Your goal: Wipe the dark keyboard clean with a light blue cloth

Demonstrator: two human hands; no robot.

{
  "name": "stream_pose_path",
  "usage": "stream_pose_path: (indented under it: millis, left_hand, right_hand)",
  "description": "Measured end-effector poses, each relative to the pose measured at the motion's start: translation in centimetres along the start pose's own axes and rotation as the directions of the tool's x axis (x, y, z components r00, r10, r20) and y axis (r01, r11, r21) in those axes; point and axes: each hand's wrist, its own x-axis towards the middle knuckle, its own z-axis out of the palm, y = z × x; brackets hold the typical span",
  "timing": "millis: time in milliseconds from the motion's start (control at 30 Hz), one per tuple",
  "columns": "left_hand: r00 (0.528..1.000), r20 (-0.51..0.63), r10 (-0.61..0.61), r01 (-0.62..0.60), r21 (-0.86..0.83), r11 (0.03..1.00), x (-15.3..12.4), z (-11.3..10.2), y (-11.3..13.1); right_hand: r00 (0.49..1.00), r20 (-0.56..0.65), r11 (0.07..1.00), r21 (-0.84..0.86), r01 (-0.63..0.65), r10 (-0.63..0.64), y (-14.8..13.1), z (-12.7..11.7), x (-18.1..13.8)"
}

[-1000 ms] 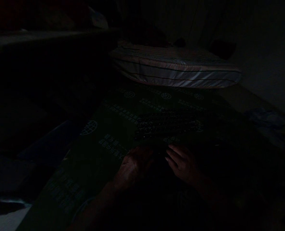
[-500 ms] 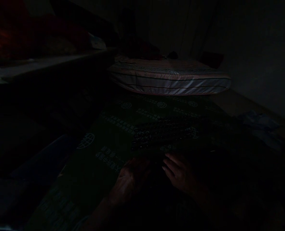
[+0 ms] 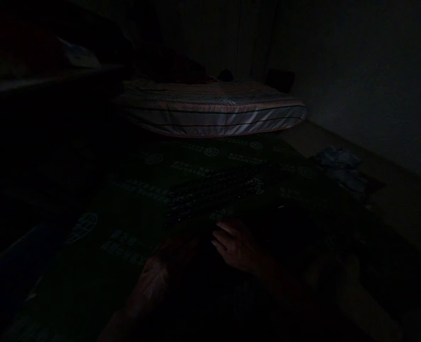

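The picture is very dark. My left hand [image 3: 160, 268] is low and left of centre, over a black area, its back toward me and its fingers lost in shadow. To its right my right hand [image 3: 234, 246] points leftward, fingers slightly apart and resting at the edge of the same black area. Whatever lies beneath and between the hands is too dark to make out. Just beyond them, several long dark strips [image 3: 206, 192] with small bright specks lie side by side on a green printed sheet [image 3: 132, 228].
A mattress with a striped cover [image 3: 217, 114] stands at the back. On the left is a dark shelf or table with a pale box [image 3: 78, 54] on it. A crumpled pale bundle [image 3: 340, 164] lies on the floor at right, near the wall [image 3: 367, 76].
The view has turned to the right, so everything appears further left, and the picture is darker. Both hands keep nearly the same place relative to the strips.
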Motion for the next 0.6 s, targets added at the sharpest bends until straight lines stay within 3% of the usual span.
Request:
stream_pose_path:
  millis: [300,600]
  left_hand:
    - [1.000,0.021,-0.019,0.019,-0.028,0.999,1.2,0.4,-0.4]
    - [0.992,-0.107,0.070,-0.077,-0.066,0.995,2.1,0.8,-0.1]
  right_hand:
    - [0.982,0.191,1.000,0.010,-0.002,0.000,0.5,-1.0,1.5]
    - [0.962,0.272,1.000,0.003,0.017,-0.017,0.9,-1.8,2.2]
